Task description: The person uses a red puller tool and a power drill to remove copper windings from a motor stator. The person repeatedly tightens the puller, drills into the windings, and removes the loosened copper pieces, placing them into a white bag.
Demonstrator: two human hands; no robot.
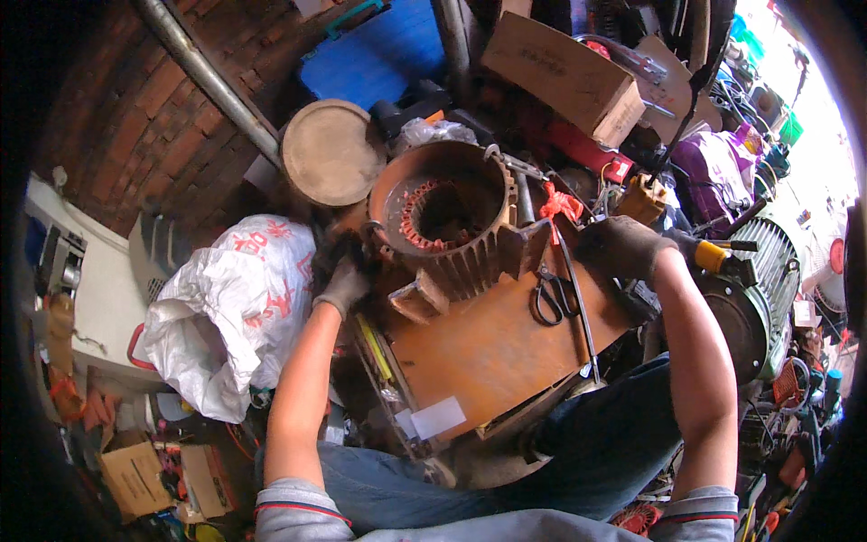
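Observation:
A rusty, finned electric motor housing (465, 266) lies on a brown board (506, 348), its round opening facing up. Inside it shows a ring of red-edged stator windings (417, 217). My left hand (345, 282), in a grey and dark glove, is at the housing's left side; its fingers are lost in shadow. My right hand (628, 247), also gloved, is at the board's far right corner with its fingers curled down, and what they hold is hidden. Between the housing and my right hand lie black-handled scissors (554, 298), a long thin metal rod (578, 312) and a red-orange tied bundle (562, 203).
A white woven sack (230, 312) stands left of the board. Behind it is a round wooden-topped stool (332, 152). At the right are a yellow-and-black power tool (718, 257) and a large green finned motor (768, 294). A cardboard box (560, 77) lies at the back.

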